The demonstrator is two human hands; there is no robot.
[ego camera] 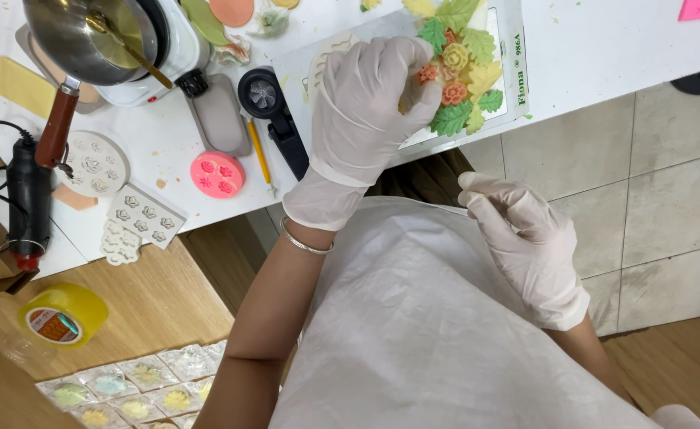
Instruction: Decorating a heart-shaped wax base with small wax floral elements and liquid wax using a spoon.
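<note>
A cluster of moulded flowers and leaves (465,67), green, yellow and orange, lies on a white board (517,95) at the table's edge. My left hand (370,103), in a white glove with a bracelet at the wrist, is curled around the left side of this cluster; its thumb is hidden. My right hand (525,238), also gloved, hovers below the table edge over my white apron (413,334). Its fingers are loosely bent and it holds nothing.
On the white table (604,48) stand a steel saucepan (87,36) on a small white burner, a pink round mould (217,175), white silicone moulds (95,164), a yellow pencil (259,155) and a black tool (274,107). A yellow tape roll (62,315) and several wrapped flower pieces (127,389) lie on the wooden bench.
</note>
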